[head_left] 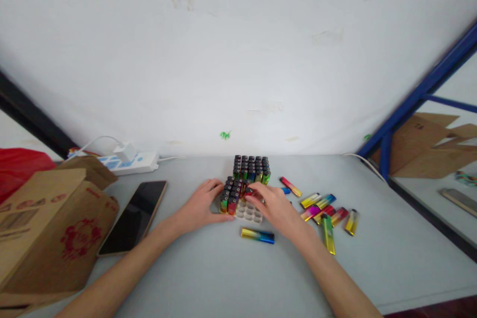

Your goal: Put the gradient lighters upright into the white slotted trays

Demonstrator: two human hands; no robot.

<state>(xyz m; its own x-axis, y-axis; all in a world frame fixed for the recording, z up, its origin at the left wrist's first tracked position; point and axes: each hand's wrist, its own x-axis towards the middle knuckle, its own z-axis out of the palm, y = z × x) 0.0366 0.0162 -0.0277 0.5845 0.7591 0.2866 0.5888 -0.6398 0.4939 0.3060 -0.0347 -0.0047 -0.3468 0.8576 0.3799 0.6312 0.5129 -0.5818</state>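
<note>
A clear tray with round slots sits mid-table, its left part filled with upright lighters. My left hand curls around the tray's left side, fingers and thumb against it. Over the slots, my right hand pinches a lighter with a black top, its lower part hidden. A full block of upright lighters stands just behind. In front of the tray lies a yellow and blue lighter.
Several loose lighters lie on the right. At left are a phone, a cardboard box and a power strip. A white wall rises behind the table, with a blue metal frame at right.
</note>
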